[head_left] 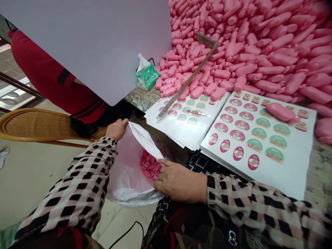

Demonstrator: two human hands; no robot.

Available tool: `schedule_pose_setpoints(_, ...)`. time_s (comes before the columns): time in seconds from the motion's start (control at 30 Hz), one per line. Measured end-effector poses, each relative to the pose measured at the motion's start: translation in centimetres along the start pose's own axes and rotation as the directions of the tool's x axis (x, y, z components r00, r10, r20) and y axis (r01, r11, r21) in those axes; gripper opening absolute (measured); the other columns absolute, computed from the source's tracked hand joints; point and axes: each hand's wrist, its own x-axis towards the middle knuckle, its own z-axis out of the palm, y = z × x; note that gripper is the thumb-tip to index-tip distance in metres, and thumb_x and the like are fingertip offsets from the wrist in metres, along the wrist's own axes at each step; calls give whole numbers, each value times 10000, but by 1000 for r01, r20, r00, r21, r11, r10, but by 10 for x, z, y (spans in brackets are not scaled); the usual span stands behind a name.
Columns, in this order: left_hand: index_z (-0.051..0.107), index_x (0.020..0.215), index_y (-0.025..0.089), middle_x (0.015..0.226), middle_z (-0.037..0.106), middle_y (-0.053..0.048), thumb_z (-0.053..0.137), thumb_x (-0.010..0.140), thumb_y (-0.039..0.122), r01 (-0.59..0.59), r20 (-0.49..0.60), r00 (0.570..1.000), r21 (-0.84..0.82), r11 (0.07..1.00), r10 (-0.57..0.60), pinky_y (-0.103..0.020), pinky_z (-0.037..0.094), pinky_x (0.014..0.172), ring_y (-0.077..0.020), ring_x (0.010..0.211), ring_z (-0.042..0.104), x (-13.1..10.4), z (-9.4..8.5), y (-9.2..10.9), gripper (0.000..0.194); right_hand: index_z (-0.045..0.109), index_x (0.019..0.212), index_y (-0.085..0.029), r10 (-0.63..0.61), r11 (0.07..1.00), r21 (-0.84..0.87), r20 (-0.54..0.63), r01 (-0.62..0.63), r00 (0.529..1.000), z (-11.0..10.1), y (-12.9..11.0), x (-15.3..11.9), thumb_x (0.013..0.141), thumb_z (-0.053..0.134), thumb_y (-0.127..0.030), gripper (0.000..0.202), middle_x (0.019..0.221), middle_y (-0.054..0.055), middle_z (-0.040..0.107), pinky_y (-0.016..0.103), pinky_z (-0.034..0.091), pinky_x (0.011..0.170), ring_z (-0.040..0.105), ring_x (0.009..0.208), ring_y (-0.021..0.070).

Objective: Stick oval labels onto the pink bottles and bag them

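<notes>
A white plastic sack (pixel 124 176) hangs open below the table edge, with small pink pieces (pixel 150 165) visible inside. My left hand (pixel 117 129) is closed on the sack's rim at its far left side. On the near right side of the rim, my right hand (pixel 178 180) grips the plastic, thumb and fingers pinched round it. To the right lie sheets of pink and green stickers (pixel 243 138), with one pink bottle-shaped piece (pixel 280 112) resting on them. A long metal strip (pixel 185 84) with a bent end lies across the left sheets and the pink pile.
A large heap of pink pieces (pixel 246 52) covers the back of the table. A green tissue pack (pixel 147 77) stands beside a big pale panel (pixel 103 45). At left are a wicker chair (pixel 38 125) and a person's red-clothed leg (pixel 52 76).
</notes>
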Motion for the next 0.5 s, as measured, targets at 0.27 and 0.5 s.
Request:
schedule_pose_setpoints(0.27, 490, 1187, 235, 1079, 598, -136, 202, 921, 365, 43, 1, 999, -61, 997, -43, -345, 440, 678, -283, 907, 610, 11, 2, 2, 413, 544, 769, -191, 86, 996, -17, -5, -86, 996, -6, 17, -9, 867, 473, -144, 130, 737, -1, 614, 431, 89, 1078, 522, 765, 162)
schedule_pose_setpoints(0.5, 522, 1155, 237, 1060, 615, -121, 207, 914, 417, 109, -12, 994, -106, 988, -111, -362, 437, 700, -292, 910, 603, 10, 1, 3, 435, 555, 793, -200, 168, 982, -84, 4, -167, 986, -20, 23, -12, 860, 487, -123, 123, 738, -9, 592, 496, 35, 1074, 497, 761, 166)
